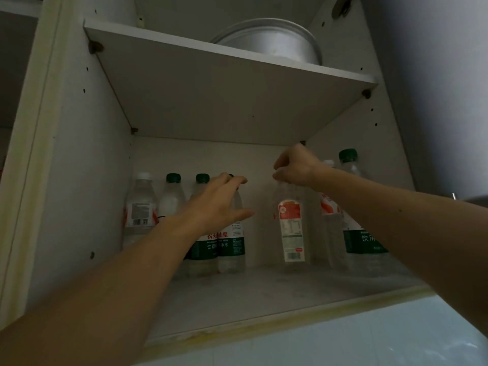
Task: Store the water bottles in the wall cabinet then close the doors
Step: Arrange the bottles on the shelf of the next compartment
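Clear water bottles [290, 231], red or green labels, upright on wall cabinet [79, 180] bottom shelf. Right hand [295, 167] pinches red-label bottle's top; left hand [219, 202] relaxed, fingers against green-label bottle [232, 244].

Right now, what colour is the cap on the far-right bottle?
Dark green cap on the far-right bottle, seen in the head view.

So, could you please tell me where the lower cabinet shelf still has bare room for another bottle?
The front strip of the lower shelf is bare. A gap stays open between the green-labelled clear bottle at the left hand and the red-labelled clear bottle under the right hand. The back corners are crowded.
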Demonstrator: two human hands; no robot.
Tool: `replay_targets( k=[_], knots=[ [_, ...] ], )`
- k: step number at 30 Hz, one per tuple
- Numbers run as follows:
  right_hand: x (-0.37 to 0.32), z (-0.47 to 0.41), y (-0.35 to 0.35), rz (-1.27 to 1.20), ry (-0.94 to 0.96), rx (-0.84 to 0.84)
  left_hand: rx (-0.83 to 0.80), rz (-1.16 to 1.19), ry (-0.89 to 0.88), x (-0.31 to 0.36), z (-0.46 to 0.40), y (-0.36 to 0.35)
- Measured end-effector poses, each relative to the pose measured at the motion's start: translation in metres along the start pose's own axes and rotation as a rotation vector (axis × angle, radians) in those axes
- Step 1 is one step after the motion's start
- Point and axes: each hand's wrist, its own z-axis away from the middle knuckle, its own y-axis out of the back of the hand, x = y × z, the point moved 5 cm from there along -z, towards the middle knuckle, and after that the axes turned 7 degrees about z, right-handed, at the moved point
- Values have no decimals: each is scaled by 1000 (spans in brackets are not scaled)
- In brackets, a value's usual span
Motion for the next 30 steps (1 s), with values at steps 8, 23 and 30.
replay_targets(
  k=[8, 23, 30],
  knots=[
    [-35, -7, -52, -116, 110, -64, -158, -224, -26, -11, 2, -29],
    [22, -10, -50, -222, -66, 163, -63, -333, -131, -3, -3, -43],
    [34, -7, -68, -196, -249, -166, -119, -360, -113, 1, -1, -44]
  ],
)
